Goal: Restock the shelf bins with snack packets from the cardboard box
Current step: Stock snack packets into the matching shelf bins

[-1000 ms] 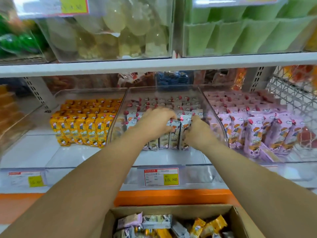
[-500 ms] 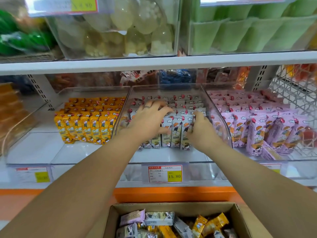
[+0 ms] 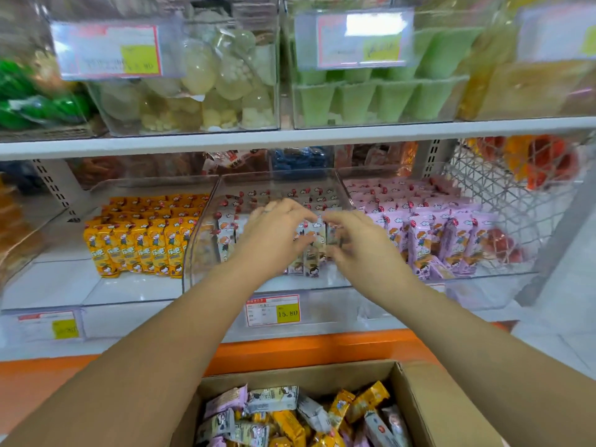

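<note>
Left hand (image 3: 274, 233), right hand (image 3: 354, 243) — now closer together, over white packets (image 3: 311, 254)

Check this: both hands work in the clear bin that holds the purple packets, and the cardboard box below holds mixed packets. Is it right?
Not quite. The head view shows the left hand and right hand in the middle bin, over the white packets; the purple packets are in the bin to its right. The cardboard box does hold mixed packets.
</note>
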### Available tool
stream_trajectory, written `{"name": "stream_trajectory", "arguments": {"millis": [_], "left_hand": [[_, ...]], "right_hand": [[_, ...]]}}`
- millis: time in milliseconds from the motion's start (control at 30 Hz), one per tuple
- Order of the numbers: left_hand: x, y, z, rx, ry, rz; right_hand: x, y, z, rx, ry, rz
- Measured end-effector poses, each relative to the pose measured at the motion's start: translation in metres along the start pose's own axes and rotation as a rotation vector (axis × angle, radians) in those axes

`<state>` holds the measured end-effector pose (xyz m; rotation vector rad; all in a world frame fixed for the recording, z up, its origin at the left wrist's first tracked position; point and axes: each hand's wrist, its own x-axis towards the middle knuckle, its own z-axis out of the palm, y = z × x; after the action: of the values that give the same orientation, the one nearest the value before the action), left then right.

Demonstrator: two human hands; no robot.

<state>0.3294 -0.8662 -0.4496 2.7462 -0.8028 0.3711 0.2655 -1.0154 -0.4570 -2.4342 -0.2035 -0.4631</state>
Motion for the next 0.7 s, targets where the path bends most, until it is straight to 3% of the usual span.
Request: {"name": "stream_trajectory", "arguments": {"millis": [167, 467, 700], "left_hand": [[-0.005, 0.047, 0.004, -0.118, 0.017, 0.057], [-0.069, 0.102, 0.037, -0.426, 0.208, 0.114], [-0.142, 0.097, 0.088, -0.527, 0.011, -0.038]], "right_hand": [[-0.037, 0.023, -0.032, 0.035, 0.076, -0.003], [-0.108, 0.060, -0.035, 0.107, 0.176, 0.052], [-0.181, 0.077, 0.019, 0.145, 0.038, 0.245]]}}
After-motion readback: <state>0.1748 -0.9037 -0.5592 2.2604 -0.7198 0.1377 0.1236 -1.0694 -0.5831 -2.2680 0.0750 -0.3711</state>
